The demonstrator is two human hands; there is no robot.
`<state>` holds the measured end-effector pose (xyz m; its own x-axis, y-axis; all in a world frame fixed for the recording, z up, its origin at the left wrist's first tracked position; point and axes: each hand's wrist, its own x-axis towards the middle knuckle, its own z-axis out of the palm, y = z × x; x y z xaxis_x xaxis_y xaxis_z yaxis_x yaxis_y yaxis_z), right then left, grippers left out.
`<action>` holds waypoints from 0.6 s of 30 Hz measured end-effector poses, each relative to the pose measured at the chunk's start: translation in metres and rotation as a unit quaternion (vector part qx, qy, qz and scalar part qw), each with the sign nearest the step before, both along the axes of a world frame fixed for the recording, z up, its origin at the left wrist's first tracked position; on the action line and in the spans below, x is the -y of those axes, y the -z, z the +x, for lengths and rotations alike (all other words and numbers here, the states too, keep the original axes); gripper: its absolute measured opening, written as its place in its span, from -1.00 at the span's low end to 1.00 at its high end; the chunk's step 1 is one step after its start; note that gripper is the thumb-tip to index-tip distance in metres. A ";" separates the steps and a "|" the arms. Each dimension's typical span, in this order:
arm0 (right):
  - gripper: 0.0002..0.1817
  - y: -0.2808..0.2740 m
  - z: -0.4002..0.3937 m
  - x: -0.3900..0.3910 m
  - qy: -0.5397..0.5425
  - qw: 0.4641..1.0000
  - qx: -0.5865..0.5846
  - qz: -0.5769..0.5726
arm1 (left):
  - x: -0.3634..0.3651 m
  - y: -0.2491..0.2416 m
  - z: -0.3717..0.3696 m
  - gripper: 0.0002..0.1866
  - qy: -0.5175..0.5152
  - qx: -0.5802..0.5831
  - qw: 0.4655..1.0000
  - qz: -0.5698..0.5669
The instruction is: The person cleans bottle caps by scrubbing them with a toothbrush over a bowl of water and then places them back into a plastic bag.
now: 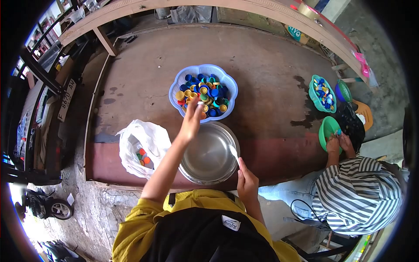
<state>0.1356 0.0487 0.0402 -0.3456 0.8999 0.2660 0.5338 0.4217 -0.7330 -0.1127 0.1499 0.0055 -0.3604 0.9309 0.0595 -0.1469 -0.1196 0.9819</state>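
Note:
My left hand (191,121) reaches over the near side of a pale blue scalloped basket (173,85) full of bottle caps (207,92) in blue, yellow, green and red. Its fingers look apart among the caps; a small white spot shows at one fingertip, too small to name. A round metal basin (205,155) sits right in front of my body, below the basket. Over the basin's right rim, my right hand (248,180) is closed on a slim white-handled tool (235,152), whose tip points into the basin. I cannot make out the tool's exact kind.
Left of the basin stands an open white plastic bag (131,150) with orange and green caps inside. At right, a person in a striped shirt (362,192) works over a green bowl (324,133). Beyond it is a teal basket (313,94) of caps. A wooden beam (174,5) crosses the far edge.

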 end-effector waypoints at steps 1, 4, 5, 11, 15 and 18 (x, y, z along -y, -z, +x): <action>-0.62 -0.001 0.001 0.002 0.002 1.000 0.003 -0.011 | 0.027 -0.015 0.006 -0.46 0.077 0.038 0.996 -0.015; -0.61 0.007 0.003 0.006 0.000 1.000 0.019 -0.019 | 0.099 -0.040 0.007 -0.51 0.319 0.121 0.938 -0.056; -0.61 0.004 0.001 0.008 -0.007 0.999 0.026 -0.041 | 0.120 -0.040 -0.001 -0.50 0.396 0.094 0.911 -0.067; -0.58 0.015 -0.013 0.016 -0.043 0.999 0.013 -0.027 | 0.219 -0.029 -0.075 -0.72 0.320 -0.041 0.927 -0.192; -0.54 0.008 -0.030 0.026 -0.041 0.997 -0.001 -0.065 | 0.241 -0.007 -0.107 -0.79 0.028 -0.179 0.948 -0.261; -0.59 0.013 -0.047 0.035 -0.015 0.993 -0.056 -0.107 | 0.243 0.044 -0.130 -0.55 -0.210 -0.448 0.837 -0.232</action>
<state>0.0891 0.0135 0.0272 -0.3516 0.9298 0.1091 0.4331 0.2648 -0.8616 -0.2424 -0.0935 -0.0390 -0.6652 0.7317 0.1488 0.6340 0.4483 0.6301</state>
